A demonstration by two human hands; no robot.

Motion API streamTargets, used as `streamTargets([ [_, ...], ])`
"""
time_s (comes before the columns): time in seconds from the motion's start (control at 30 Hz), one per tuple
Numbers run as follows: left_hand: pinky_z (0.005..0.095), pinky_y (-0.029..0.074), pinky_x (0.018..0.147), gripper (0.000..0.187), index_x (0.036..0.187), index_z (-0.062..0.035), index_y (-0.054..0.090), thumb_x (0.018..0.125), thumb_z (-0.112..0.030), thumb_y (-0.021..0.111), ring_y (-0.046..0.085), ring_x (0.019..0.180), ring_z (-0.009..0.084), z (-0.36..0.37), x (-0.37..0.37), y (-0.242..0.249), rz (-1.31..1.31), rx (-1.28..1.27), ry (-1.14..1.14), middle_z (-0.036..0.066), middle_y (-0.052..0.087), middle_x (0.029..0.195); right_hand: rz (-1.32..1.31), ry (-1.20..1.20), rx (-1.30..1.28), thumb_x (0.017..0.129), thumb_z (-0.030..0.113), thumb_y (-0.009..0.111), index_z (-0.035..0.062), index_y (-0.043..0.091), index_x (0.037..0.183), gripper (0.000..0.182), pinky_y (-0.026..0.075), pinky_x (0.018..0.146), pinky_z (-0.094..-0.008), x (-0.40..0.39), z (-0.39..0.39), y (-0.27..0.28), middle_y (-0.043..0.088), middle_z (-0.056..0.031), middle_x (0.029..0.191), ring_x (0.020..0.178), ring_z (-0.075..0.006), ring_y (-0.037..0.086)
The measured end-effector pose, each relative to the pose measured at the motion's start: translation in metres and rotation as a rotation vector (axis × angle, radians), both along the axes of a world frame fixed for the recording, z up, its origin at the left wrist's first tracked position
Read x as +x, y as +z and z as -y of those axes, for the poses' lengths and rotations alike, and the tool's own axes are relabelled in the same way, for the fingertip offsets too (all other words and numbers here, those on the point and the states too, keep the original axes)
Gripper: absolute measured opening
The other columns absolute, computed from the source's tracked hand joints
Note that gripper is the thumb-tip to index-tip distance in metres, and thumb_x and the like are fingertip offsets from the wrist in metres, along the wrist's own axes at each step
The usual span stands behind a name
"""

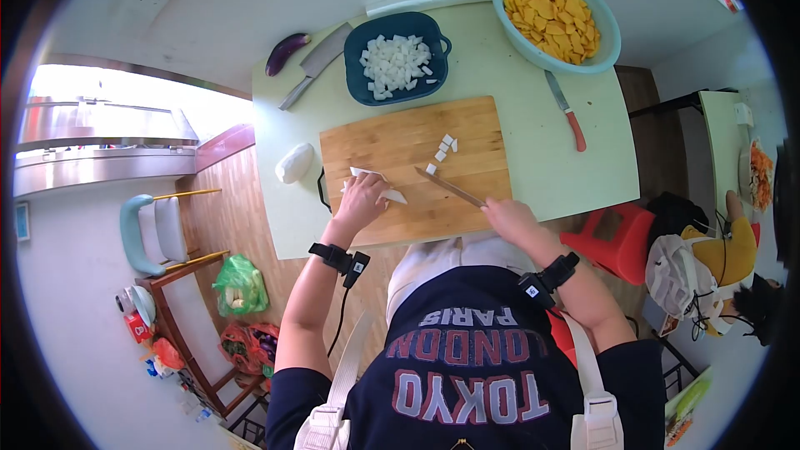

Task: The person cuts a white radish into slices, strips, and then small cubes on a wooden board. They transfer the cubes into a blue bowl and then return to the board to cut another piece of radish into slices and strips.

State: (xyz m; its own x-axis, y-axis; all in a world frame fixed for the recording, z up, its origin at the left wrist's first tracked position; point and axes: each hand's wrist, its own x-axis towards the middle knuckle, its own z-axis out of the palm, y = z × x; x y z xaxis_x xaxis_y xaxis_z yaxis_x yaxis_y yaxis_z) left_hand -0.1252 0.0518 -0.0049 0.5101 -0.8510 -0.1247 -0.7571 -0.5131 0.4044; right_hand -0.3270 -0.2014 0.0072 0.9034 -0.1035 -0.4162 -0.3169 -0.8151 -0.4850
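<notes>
The left hand (360, 200) is pinning a white vegetable piece (377, 185) to the wooden cutting board (467, 129), its grip pressed down on the piece at about nine o'clock on the board, while the right hand (510, 218) is closing its grip firmly around the handle of a knife (450, 187), the blade angling up toward ten o'clock with its tip close to the held piece. Here is the worry: those left fingers (371, 186) are sitting right in the blade's line, so a slip on the wet white flesh could be bringing edge and fingertip together. The piece looks thin and tapered, so it may be rocking under pressure. A few cut cubes (443, 150) are lying loose at the board's centre, and they could be rolling under the knife or off the edge. The board itself is overhanging the desk (533, 142) near six o'clock, so a hard chop might be tipping it. Around it, the pale green desk is carrying a dark blue dish (437, 75) of white cubes at twelve o'clock, a light blue bowl (521, 37) of orange pieces at one o'clock, a red-handled knife (568, 112), a cleaver (317, 62), an eggplant (287, 52) and a peeled white root (293, 163). Below, wooden flooring, a red stool (621, 237) and a shelf with bags are showing.
</notes>
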Motion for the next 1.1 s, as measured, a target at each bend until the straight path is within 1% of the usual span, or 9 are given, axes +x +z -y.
streamTargets([
  [0.2, 0.0369, 0.042, 0.083, 0.021, 0.09, -0.0057, 0.058, 0.07, -0.01, 0.063, 0.055, 0.095, 0.0268, -0.003, 0.003, -0.01, 0.104, -0.041, -0.128, 0.011, 0.059, 0.094, -0.028, -0.09, -0.045, 0.091, 0.026, 0.043, 0.0035, 0.053, 0.086, 0.025, 0.047, 0.061, -0.0474, -0.008, 0.018, 0.006, 0.061, -0.0167, 0.069, 0.068, -0.0368, 0.06],
  [0.3, 0.0391, 0.044, 0.08, 0.016, 0.093, -0.0059, 0.056, 0.077, -0.009, 0.06, 0.058, 0.09, 0.0292, -0.003, 0.004, -0.016, 0.083, -0.024, -0.067, 0.01, 0.06, 0.093, -0.043, -0.115, -0.031, 0.091, 0.026, 0.043, 0.0036, 0.053, 0.086, 0.025, 0.048, 0.062, -0.0472, -0.012, 0.019, 0.007, 0.061, -0.0176, 0.07, 0.07, -0.0373, 0.06],
  [0.37, 0.0402, 0.046, 0.075, 0.017, 0.094, -0.0048, 0.054, 0.078, -0.01, 0.06, 0.058, 0.088, 0.0306, 0.006, 0.002, -0.019, 0.093, -0.179, 0.078, 0.011, 0.061, 0.091, -0.027, -0.124, -0.023, 0.091, 0.026, 0.043, 0.0034, 0.053, 0.086, 0.025, 0.047, 0.062, -0.0477, -0.014, 0.021, 0.007, 0.061, -0.0182, 0.071, 0.069, -0.0378, 0.06],
  [0.4, 0.0402, 0.046, 0.075, 0.017, 0.094, -0.0048, 0.054, 0.078, -0.01, 0.06, 0.058, 0.088, 0.0306, 0.013, -0.001, -0.015, 0.094, -0.181, 0.076, 0.011, 0.061, 0.091, -0.012, -0.138, -0.014, 0.091, 0.026, 0.043, 0.0032, 0.053, 0.086, 0.025, 0.047, 0.062, -0.0482, -0.016, 0.021, 0.007, 0.061, -0.0188, 0.072, 0.069, -0.0383, 0.06],
  [0.47, 0.0413, 0.046, 0.073, 0.02, 0.094, -0.0033, 0.052, 0.078, -0.01, 0.061, 0.057, 0.085, 0.0319, 0.032, -0.012, -0.005, -0.055, -0.157, 0.29, 0.012, 0.06, 0.089, -0.033, -0.183, -0.006, 0.091, 0.026, 0.043, 0.003, 0.053, 0.086, 0.025, 0.047, 0.062, -0.0488, -0.017, 0.023, 0.007, 0.061, -0.0195, 0.072, 0.069, -0.039, 0.059],
  [0.6, 0.0412, 0.046, 0.074, 0.024, 0.095, -0.0027, 0.052, 0.075, -0.009, 0.063, 0.056, 0.084, 0.0318, 0.07, -0.028, -0.03, 0.038, -0.035, 0.314, 0.012, 0.058, 0.087, -0.057, -0.208, 0.01, 0.09, 0.025, 0.044, 0.0026, 0.052, 0.088, 0.024, 0.046, 0.061, -0.0503, -0.016, 0.024, 0.009, 0.06, -0.0214, 0.073, 0.068, -0.0406, 0.058],
  [0.67, 0.041, 0.044, 0.076, 0.025, 0.097, -0.0039, 0.054, 0.074, -0.01, 0.063, 0.055, 0.084, 0.0316, 0.082, -0.037, -0.034, 0.117, -0.209, 0.224, 0.012, 0.057, 0.086, -0.027, -0.212, 0.026, 0.09, 0.024, 0.043, 0.0023, 0.051, 0.089, 0.023, 0.046, 0.061, -0.0502, -0.016, 0.019, 0.011, 0.06, -0.0216, 0.072, 0.068, -0.041, 0.058],
  [1.03, 0.0407, 0.042, 0.075, 0.02, 0.092, -0.0061, 0.061, 0.073, -0.01, 0.064, 0.055, 0.087, 0.0302, 0.064, -0.051, -0.04, 0.034, -0.249, 0.389, 0.01, 0.059, 0.088, 0.052, -0.12, -0.018, 0.09, 0.016, 0.041, 0.0002, 0.044, 0.093, 0.017, 0.045, 0.058, -0.0506, -0.005, -0.005, 0.014, 0.059, -0.0223, 0.073, 0.066, -0.0416, 0.058],
  [1.1, 0.0409, 0.042, 0.075, 0.019, 0.092, -0.006, 0.061, 0.074, -0.01, 0.064, 0.055, 0.087, 0.03, 0.062, -0.053, -0.039, 0.002, -0.231, 0.405, 0.01, 0.059, 0.088, 0.076, -0.087, -0.048, 0.082, 0.006, 0.043, -0.0025, 0.046, 0.088, 0.011, 0.049, 0.055, -0.0466, 0.001, -0.006, 0.018, 0.06, -0.0221, 0.07, 0.065, -0.0384, 0.061],
])
